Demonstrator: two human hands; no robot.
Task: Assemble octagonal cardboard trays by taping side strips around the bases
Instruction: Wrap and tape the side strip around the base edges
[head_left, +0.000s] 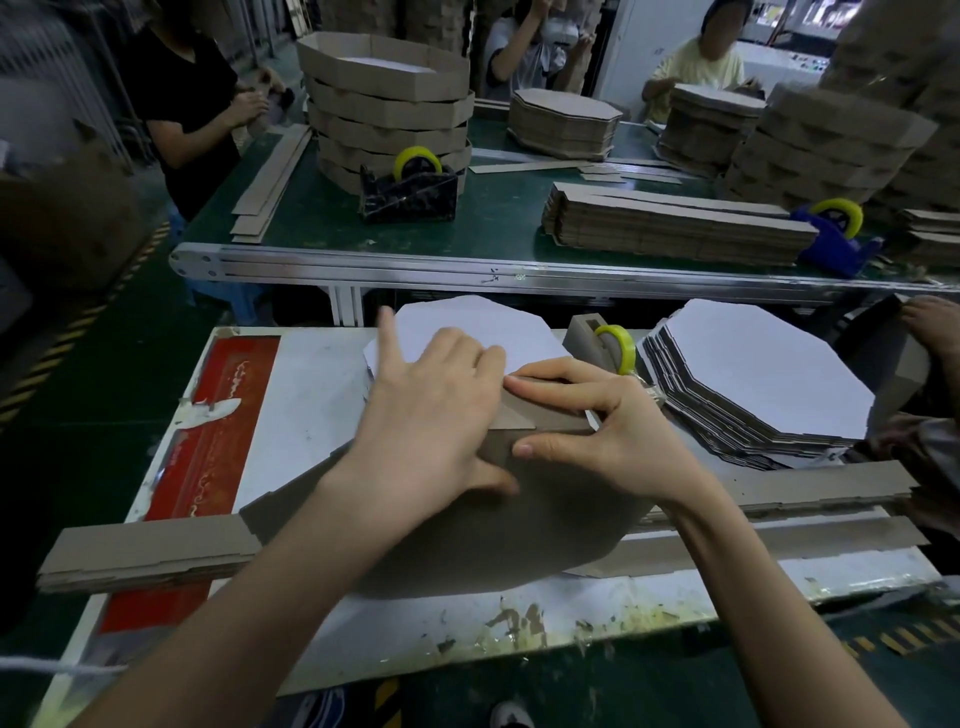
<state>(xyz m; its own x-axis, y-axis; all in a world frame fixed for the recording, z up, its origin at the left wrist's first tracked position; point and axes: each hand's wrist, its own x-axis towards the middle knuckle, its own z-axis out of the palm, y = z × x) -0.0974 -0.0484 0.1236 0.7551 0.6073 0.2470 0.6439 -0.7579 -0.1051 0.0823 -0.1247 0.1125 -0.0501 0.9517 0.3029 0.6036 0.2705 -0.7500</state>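
Grip, both hands: our left hand (431, 415) curls over the top of the side strip (558, 415), thumb on its near face. Our right hand (602, 431) pinches the same strip (forefinger along its upper edge). The strip stands against the white octagonal base (467, 327) on our worktop (311, 415). Just right are a tape dispenser (608, 348) and a stack of bases (769, 374).
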